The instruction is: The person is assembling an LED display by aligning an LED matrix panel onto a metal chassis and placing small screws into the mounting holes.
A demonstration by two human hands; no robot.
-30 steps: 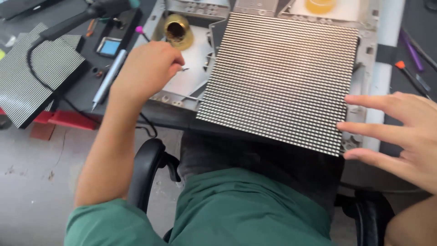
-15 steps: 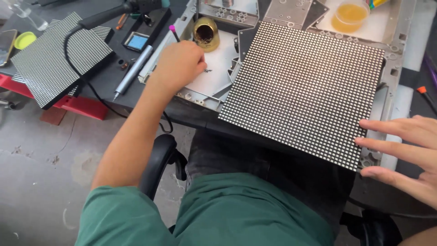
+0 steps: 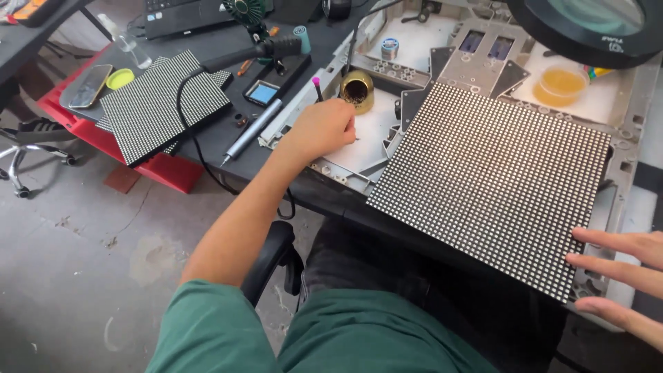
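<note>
On the bench, my left hand (image 3: pixel 324 128) stays curled beside the brass pot (image 3: pixel 357 90), contents untellable; my right hand (image 3: pixel 621 273), fingers spread, has slid off the dotted panel (image 3: pixel 494 179).

The right hand (image 3: pixel 621 276) is cut off by the frame's edge; the left hand (image 3: pixel 323 128) hides its fingertips.

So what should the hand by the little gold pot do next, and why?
Probably lift whatever it is closing on. The left hand is curled down on the white tray beside the gold pot, fingertips pinched at something too small to make out. The right hand rests spread at the corner of the dotted panel, steadying it.
</note>
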